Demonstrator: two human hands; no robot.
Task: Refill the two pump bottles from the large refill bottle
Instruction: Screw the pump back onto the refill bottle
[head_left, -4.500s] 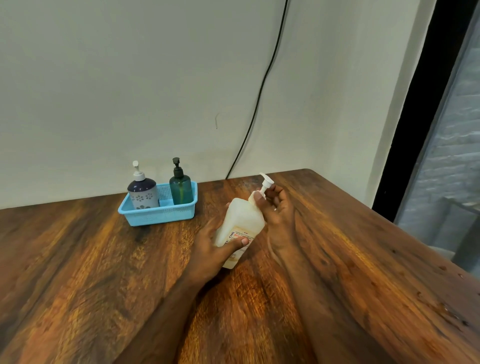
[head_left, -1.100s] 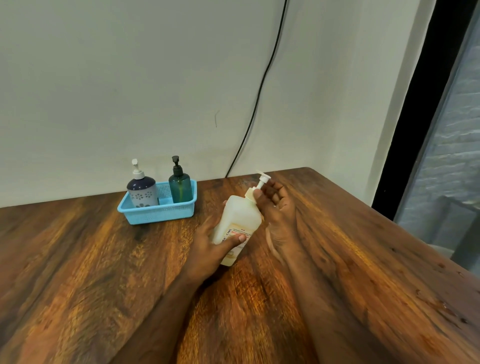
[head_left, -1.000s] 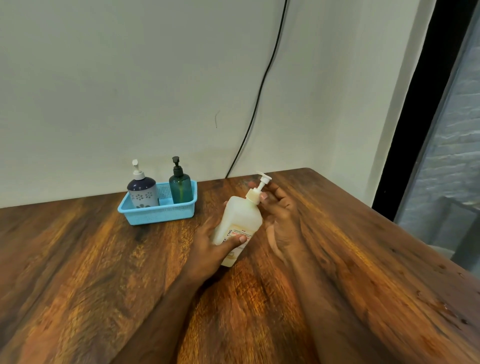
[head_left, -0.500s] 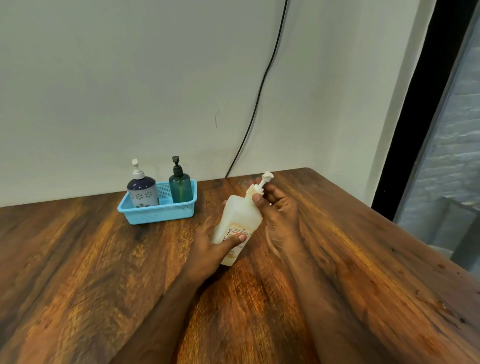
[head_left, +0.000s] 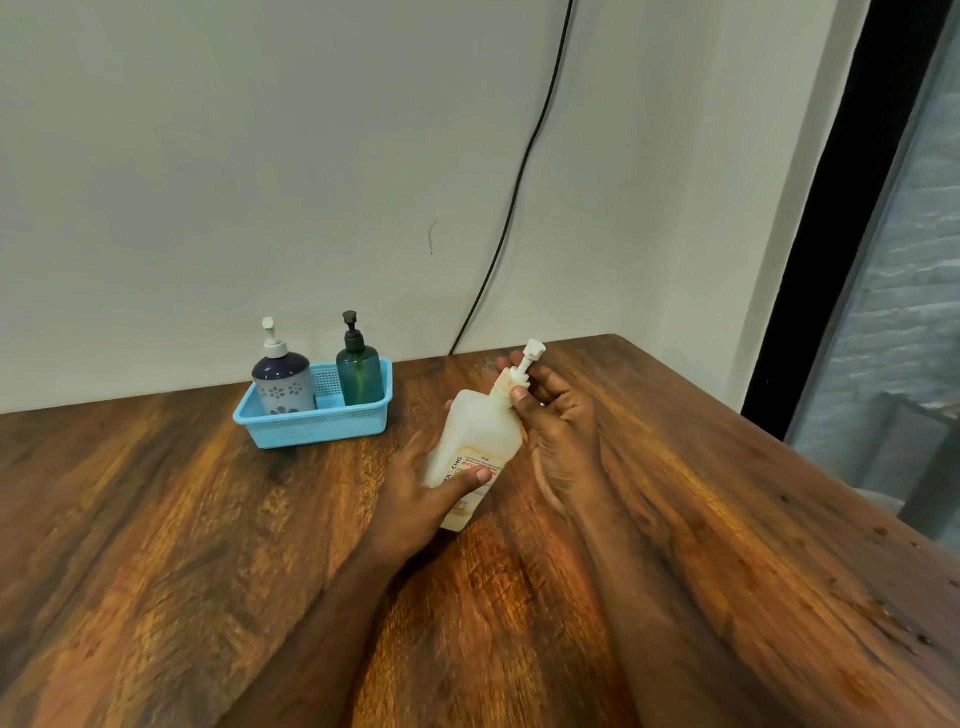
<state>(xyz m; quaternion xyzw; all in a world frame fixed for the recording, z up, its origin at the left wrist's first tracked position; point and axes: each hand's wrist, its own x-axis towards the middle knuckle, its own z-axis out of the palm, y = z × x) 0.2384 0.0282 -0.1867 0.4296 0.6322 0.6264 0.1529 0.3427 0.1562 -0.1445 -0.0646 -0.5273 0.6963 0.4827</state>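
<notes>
The large whitish refill bottle (head_left: 480, 441) stands tilted on the wooden table, its base near me and its white pump head (head_left: 525, 364) leaning away to the right. My left hand (head_left: 421, 493) grips its lower body over the label. My right hand (head_left: 550, 415) has thumb and fingers around the pump collar at the neck. Two pump bottles stand upright in a light blue basket (head_left: 317, 428) at the back: a dark blue floral one with a white pump (head_left: 283, 384) on the left, a green one with a black pump (head_left: 357, 376) on the right.
The wooden table (head_left: 208, 545) ends at the wall behind the basket and at a slanting right edge. A black cable (head_left: 511, 208) hangs down the wall to the table's back. A dark door frame (head_left: 831, 234) stands at the right.
My right hand's fingers have shifted around the pump collar and the pump head has turned a little. The left hand and the bottle body have stayed in place.
</notes>
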